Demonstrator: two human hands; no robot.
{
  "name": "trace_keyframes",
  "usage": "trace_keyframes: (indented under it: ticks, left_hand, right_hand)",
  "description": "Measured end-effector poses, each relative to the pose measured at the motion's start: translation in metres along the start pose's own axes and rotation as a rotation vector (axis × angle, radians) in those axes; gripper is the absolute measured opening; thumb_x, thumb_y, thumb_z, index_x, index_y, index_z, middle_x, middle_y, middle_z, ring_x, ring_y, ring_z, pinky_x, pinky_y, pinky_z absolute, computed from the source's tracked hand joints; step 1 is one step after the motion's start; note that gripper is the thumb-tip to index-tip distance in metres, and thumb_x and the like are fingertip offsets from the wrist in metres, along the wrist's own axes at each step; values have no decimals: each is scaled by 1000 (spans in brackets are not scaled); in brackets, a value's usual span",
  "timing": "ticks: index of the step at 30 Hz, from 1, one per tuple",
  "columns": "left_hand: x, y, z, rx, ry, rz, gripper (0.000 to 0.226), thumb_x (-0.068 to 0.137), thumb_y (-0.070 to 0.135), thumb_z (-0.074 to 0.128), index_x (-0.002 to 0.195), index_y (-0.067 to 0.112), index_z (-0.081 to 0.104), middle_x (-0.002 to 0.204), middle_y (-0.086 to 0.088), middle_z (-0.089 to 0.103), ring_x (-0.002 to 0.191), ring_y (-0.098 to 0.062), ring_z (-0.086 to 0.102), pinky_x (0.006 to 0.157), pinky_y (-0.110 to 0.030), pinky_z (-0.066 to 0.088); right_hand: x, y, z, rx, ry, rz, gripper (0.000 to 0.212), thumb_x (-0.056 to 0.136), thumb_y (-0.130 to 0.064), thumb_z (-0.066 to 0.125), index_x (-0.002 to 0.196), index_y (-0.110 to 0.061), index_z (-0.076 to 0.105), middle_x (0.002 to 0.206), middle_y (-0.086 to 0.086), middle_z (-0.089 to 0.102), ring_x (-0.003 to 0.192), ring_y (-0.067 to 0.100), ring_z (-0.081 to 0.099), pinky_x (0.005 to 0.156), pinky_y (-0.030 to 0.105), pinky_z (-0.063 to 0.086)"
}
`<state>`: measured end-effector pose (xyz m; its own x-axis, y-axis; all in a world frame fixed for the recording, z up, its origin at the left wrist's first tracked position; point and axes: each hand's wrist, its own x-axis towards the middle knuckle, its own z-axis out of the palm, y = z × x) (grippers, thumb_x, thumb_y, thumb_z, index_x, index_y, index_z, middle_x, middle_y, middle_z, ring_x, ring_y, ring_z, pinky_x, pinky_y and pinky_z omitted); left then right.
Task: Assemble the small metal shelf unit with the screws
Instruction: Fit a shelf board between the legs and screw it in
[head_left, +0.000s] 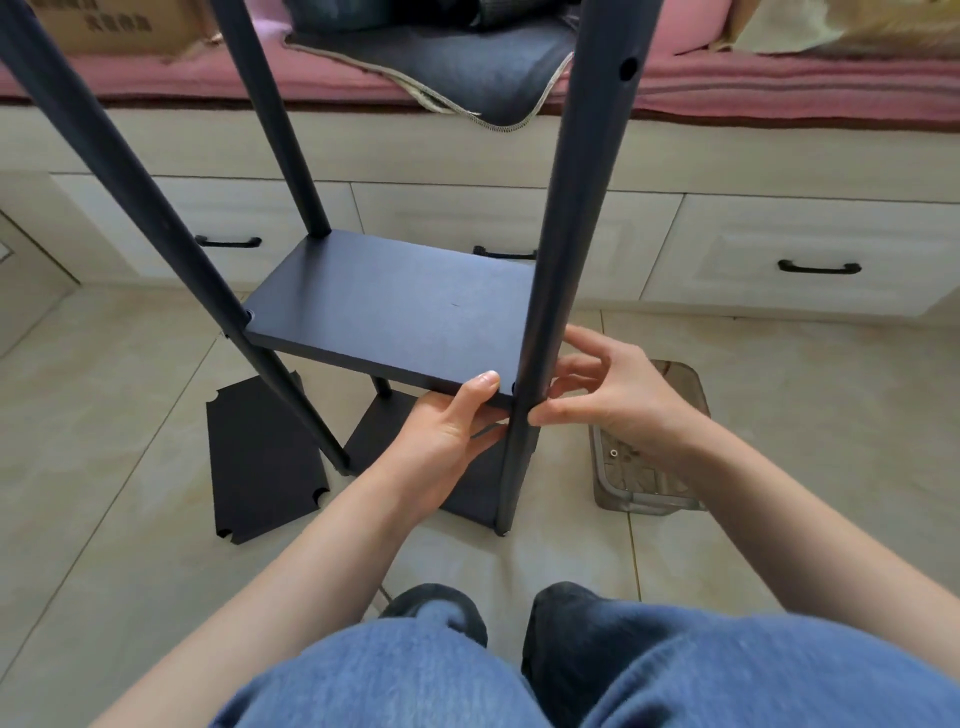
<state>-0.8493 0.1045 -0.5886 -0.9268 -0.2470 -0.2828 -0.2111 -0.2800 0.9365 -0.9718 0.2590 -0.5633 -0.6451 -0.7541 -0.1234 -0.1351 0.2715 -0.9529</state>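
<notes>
A dark shelf unit stands on the tiled floor, with black poles rising past the camera. A dark shelf board (395, 306) sits level between the poles, above a lower board (478, 488). My left hand (447, 431) grips the board's near right corner, thumb on top and fingers underneath. My right hand (613, 395) is at the near right pole (550, 260) where the board meets it, fingertips pinched against the pole. I cannot tell whether a screw is between those fingers.
A loose dark board (260, 457) with notched corners lies on the floor at the left. A clear plastic tray (649, 483) with small metal hardware sits at the right. White drawers (810, 260) with black handles and a pink-cushioned bench stand behind. My knees and slippers fill the bottom.
</notes>
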Motion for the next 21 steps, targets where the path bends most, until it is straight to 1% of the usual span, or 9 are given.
trace_keyframes:
  ticks: [3,5,7,8,10,12,15,18,21]
  left_hand:
    - [-19,2,-8,57,92,-43,42,98,45,52,121,13,65,110,0,76,103,-11,72,83,-23,55]
    - [-32,2,-15,171,273,-81,38,90,51,62,111,20,67,106,4,76,92,-7,74,81,-26,54]
    - [-47,2,-23,301,481,-52,30,88,49,68,106,26,61,101,5,71,84,-8,72,73,-22,51]
    - [-55,2,-27,404,569,22,30,87,47,71,106,28,57,99,7,65,85,-8,68,71,-17,48]
    - [-67,5,-33,670,641,307,31,84,39,76,104,32,53,98,11,56,89,-5,56,71,-12,45]
    - [-71,14,-36,966,543,571,39,80,32,80,112,29,57,107,11,55,100,-5,48,86,-12,40]
    - [-63,23,-32,1262,267,642,65,78,33,83,136,19,56,137,2,55,136,-18,38,114,-32,31]
    - [-51,25,-25,1284,77,593,72,81,39,80,144,20,50,152,4,46,150,-14,26,124,-39,13]
    - [-41,26,-21,1215,77,624,53,86,38,75,135,22,60,147,5,53,146,-14,36,125,-45,14]
  right_hand:
    - [-10,0,17,22,54,-19,87,61,-27,90,139,-39,53,94,-4,76,93,17,71,88,31,55]
    - [-14,0,27,48,93,-20,87,57,-28,91,133,-45,53,90,-8,76,92,14,70,90,32,54]
    - [-16,-1,33,52,125,-11,87,58,-23,93,132,-48,52,85,-11,75,87,9,70,90,31,55]
    - [-16,-1,35,54,132,-4,87,59,-22,93,132,-46,54,83,-12,74,84,8,70,90,31,56]
    - [-17,-3,37,55,131,11,86,59,-21,93,134,-40,56,83,-11,75,82,6,70,91,33,56]
    - [-18,-5,39,50,131,19,87,59,-20,93,136,-38,56,84,-11,76,82,5,71,90,33,56]
    - [-19,-6,40,60,114,4,87,61,-19,92,137,-36,55,85,-8,77,82,7,72,84,27,53]
    - [-19,-6,39,74,78,-6,88,62,-18,91,140,-32,53,89,-5,77,88,10,73,90,29,54]
    - [-19,-7,35,90,16,-4,85,70,-25,87,145,-31,48,96,-4,77,97,10,72,100,34,50]
